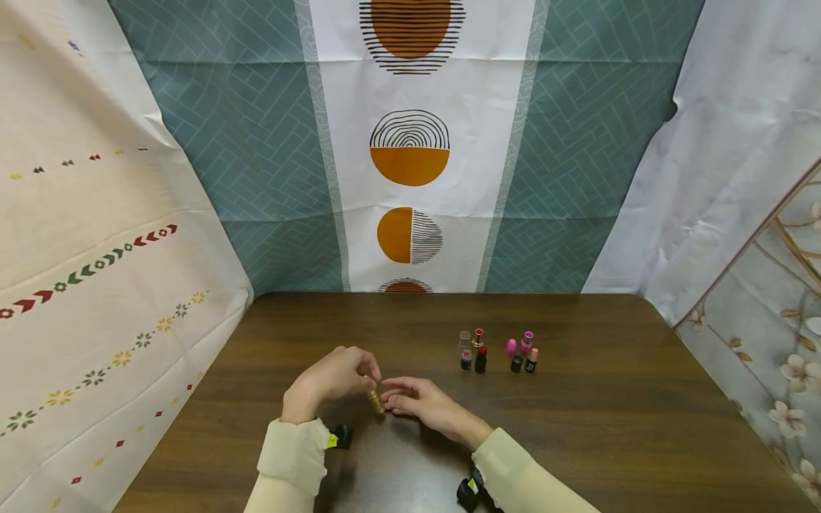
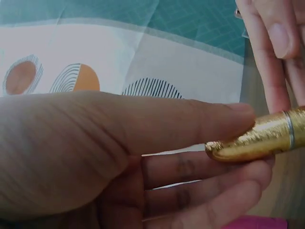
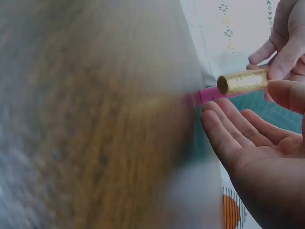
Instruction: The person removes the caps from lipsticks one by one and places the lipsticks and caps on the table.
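My left hand (image 1: 336, 381) pinches one end of a gold lipstick tube (image 1: 376, 402) between thumb and fingers. In the left wrist view the tube (image 2: 257, 136) has a brushed, shiny surface and a silver ring around it. My right hand (image 1: 420, 402) is close on the tube's right side, its fingers loosely extended. From the right wrist its palm (image 3: 257, 157) faces up, with the thumb right by the tube (image 3: 244, 82). Behind the tube shows a bright pink object (image 3: 209, 94), partly hidden by the tube and fingers.
Toward the back of the brown table (image 1: 609, 427) stands a group of red lipsticks with a clear cap (image 1: 465, 339). To its right is a second group, with a pink lipstick (image 1: 527, 340), a pink cap (image 1: 511, 348) and a peach lipstick (image 1: 532, 360). Patterned cloths hang around the table.
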A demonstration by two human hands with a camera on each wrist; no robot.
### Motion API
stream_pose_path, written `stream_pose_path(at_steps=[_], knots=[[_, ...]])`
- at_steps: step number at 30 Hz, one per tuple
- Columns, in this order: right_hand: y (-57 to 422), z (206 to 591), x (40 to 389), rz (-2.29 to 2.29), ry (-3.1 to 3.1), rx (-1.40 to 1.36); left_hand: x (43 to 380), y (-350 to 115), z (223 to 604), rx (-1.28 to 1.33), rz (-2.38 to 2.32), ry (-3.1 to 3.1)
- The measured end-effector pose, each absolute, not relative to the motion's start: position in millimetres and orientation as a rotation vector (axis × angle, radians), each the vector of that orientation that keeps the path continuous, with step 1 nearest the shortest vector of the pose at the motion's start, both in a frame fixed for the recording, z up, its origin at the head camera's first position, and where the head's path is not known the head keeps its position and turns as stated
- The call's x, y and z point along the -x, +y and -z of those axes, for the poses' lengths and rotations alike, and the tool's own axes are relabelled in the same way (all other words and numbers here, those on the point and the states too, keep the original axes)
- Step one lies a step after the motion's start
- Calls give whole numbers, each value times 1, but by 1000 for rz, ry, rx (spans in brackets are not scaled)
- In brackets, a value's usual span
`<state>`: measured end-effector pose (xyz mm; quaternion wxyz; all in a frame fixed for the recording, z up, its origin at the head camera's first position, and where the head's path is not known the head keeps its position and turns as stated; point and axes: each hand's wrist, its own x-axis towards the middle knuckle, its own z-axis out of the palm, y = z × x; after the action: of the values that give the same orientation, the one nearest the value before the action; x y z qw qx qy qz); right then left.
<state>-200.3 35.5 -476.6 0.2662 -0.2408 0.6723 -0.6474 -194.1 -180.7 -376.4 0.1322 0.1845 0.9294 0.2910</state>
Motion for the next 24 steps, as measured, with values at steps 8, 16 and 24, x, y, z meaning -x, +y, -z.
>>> stream_pose_path(at_steps=[8,16,24], knots=[[37,476,202,1825,1752,596,201,-165,380,-562,-880,2750],[44,473,206,1906,1783,592,208,-150,385,-618,-988,2807],[54,469,213,1975,1846,552,217,-134,394,-569,-1183,2856]])
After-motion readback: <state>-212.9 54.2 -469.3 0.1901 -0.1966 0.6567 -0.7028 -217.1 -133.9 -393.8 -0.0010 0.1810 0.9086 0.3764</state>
